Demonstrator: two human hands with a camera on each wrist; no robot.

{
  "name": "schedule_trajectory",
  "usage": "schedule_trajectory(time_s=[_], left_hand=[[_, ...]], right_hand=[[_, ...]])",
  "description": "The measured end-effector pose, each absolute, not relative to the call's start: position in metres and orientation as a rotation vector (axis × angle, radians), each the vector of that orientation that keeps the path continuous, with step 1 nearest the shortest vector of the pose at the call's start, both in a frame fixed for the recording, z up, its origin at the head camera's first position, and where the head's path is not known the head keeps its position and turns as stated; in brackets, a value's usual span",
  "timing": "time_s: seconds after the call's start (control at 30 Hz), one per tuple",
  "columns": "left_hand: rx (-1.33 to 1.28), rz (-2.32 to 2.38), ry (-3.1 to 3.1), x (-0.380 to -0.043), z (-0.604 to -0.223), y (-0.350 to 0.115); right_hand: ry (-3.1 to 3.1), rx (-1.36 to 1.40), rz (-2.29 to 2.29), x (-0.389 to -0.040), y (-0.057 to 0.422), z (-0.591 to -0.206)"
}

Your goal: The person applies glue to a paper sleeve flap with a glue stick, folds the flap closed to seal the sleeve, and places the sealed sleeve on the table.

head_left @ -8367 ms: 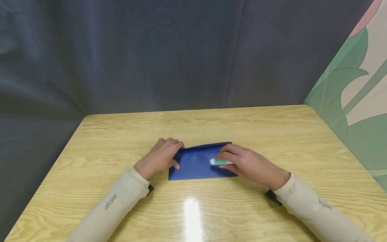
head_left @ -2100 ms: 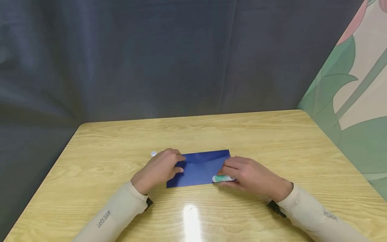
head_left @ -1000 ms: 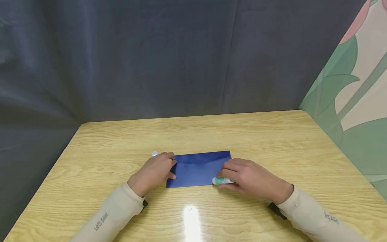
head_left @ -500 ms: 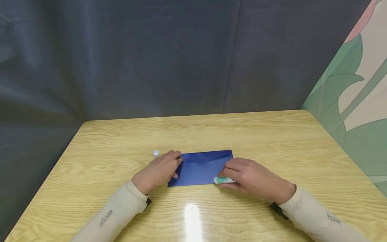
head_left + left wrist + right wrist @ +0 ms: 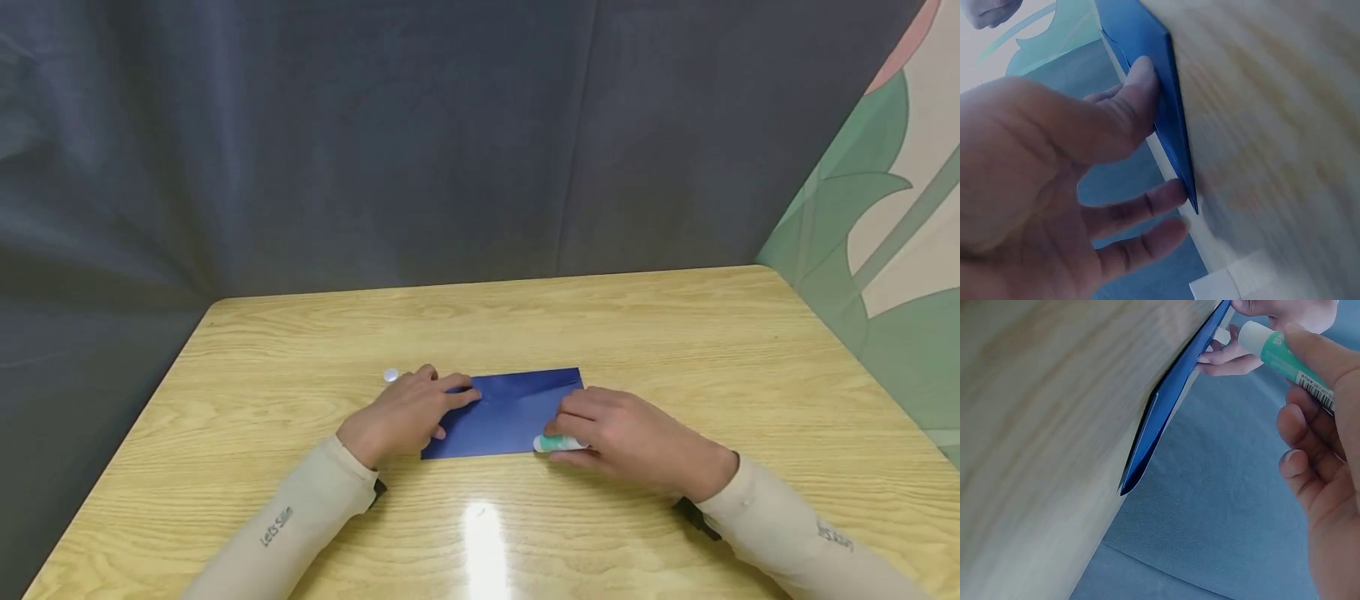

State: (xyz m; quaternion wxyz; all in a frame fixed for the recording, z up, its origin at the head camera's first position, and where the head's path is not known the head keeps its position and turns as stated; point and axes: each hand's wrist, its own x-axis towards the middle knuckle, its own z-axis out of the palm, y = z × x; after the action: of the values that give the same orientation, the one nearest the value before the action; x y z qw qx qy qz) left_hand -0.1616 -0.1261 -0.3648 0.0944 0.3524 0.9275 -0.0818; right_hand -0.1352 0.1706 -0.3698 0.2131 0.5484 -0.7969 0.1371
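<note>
A dark blue envelope [image 5: 506, 421] lies on the table, a darker flap strip along its far side. My left hand [image 5: 408, 408] rests on its left end, fingers spread and fairly straight. In the left wrist view, the thumb touches the envelope [image 5: 1171, 106] near its edge. My right hand [image 5: 618, 433] holds a green-and-white glue stick [image 5: 553, 443] between thumb and fingers, at the envelope's near right edge. The right wrist view shows the glue stick [image 5: 1282, 356] with its white end towards the envelope [image 5: 1169, 394]; whether it touches is unclear.
A small white cap-like piece [image 5: 391, 375] stands on the wooden table [image 5: 315, 333], just beyond my left hand. A dark cloth [image 5: 397, 142] hangs behind the table. On the right is a wall [image 5: 907, 250] with a leaf pattern.
Since the oldest frame, the envelope's raised far edge has come down, and the glue stick has moved to the near edge. Lately my left fingers have spread further right over the envelope; the right hand stays.
</note>
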Motion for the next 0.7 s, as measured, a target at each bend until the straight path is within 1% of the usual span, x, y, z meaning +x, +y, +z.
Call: schedule_trajectory(time_s=[0.43, 0.7], left_hand=[[1.005, -0.028, 2.714, -0.1596, -0.3686, -0.1228], [1.098, -0.068, 2.726, -0.1600, -0.3705, -0.1203]], right_hand=[[-2.219, 1.522, 0.369, -0.1375, 0.1678, -0.3683], [-2.236, 1.506, 0.342, -0.1352, 0.1675, -0.3701]])
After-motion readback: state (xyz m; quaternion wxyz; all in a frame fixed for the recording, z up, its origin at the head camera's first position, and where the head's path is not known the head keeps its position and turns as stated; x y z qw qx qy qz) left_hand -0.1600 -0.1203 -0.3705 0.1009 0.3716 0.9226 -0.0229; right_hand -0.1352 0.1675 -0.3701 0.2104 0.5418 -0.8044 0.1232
